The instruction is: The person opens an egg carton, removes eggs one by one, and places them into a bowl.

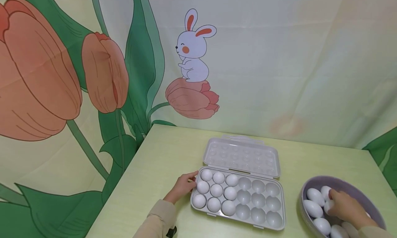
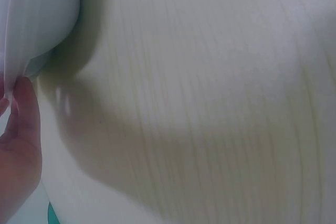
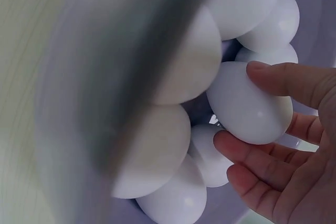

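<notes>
- White egg [image 3: 249,103] pinched in the right hand [image 1: 347,207]: thumb on one side, fingers on the other, parted only by the egg's width. Light grip, presumably because a smooth curved shell could slip.
- Other eggs [image 1: 313,209] lie around and below these fingers, inside a purple-grey bowl [image 1: 335,178]. Whether the held egg is clear of its neighbours: cannot tell.
- Left hand [image 1: 183,185]: thumb and fingers nearly closed, pinching the left-end rim of the egg box [image 1: 258,200]. Likely purpose: keep the box from sliding.
- Seated eggs [image 1: 216,190], nine, fill the three columns nearest the left fingers; three columns toward the right fingers are empty. Probably arranged so that bare cups face the bowl.
- Lid [image 1: 242,155] folded back, beyond the left fingers; seemingly laid open to leave the cups uncovered.
- Edges: bowl wall curves near the right fingers and eggs crowd below them; upward looks the freest direction.
- Room: a strip of bare counter [image 1: 167,155] separates bowl from box, left of the right fingers. More open surface lies outward of the left fingers.
</notes>
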Available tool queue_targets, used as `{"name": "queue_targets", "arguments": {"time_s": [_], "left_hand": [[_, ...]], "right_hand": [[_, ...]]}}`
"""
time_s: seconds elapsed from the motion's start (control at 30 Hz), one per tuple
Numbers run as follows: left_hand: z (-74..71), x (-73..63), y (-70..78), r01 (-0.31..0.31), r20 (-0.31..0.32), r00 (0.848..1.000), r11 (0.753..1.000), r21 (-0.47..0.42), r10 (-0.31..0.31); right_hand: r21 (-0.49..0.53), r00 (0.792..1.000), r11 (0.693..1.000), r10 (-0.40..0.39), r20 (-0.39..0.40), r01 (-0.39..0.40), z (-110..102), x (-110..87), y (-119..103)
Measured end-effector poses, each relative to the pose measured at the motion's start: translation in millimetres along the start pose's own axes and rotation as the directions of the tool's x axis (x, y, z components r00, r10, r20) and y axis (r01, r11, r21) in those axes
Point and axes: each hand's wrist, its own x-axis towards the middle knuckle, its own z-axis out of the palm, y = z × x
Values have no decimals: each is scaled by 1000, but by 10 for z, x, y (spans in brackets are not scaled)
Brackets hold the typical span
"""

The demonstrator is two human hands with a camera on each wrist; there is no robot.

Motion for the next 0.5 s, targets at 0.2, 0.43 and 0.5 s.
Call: {"name": "queue_targets", "arguments": {"time_s": [0.2,0.43,0.5], "left_hand": [[-3,-1,12,4,0,1000,1000,6,-4],[-3,3,14,9,1,1000,1000,0,-9],[-2,5,10,10,1,1000,1000,0,-10]], "right_hand": [[6,1000,1000,4,-3,-4,24,-23,8],[8,1000,1000,6,-16,-6,47,-28,18],[11,1000,1000,9,-12,-9,44,-24,21]]}}
